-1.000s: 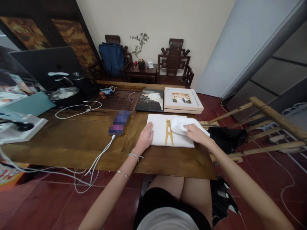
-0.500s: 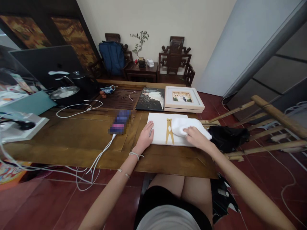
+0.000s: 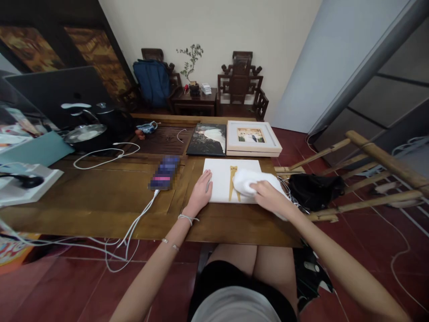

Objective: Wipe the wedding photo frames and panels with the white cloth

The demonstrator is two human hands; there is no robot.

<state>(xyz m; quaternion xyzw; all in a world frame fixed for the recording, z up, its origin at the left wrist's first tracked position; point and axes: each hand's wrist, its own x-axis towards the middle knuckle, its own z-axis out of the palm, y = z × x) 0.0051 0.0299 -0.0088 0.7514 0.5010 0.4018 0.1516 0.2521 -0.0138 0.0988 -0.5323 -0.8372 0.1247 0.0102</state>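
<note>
Your right hand (image 3: pixel 268 193) grips a white cloth (image 3: pixel 248 182) on the white board (image 3: pixel 219 181) near the table (image 3: pixel 100 197) edge; your left hand (image 3: pixel 200 193) lies flat on the board's left edge. Framed pictures (image 3: pixel 251 137) sit just behind, a phone (image 3: pixel 165 172) to the left.

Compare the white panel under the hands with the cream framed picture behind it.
The white panel lies at the near edge of the table, with the left hand on it and the right hand pressing a white cloth onto it; the framed picture lies farther back, untouched. The panel shows a tan figure; the framed picture shows a small photo inside a thick border. Both lie flat.
</note>
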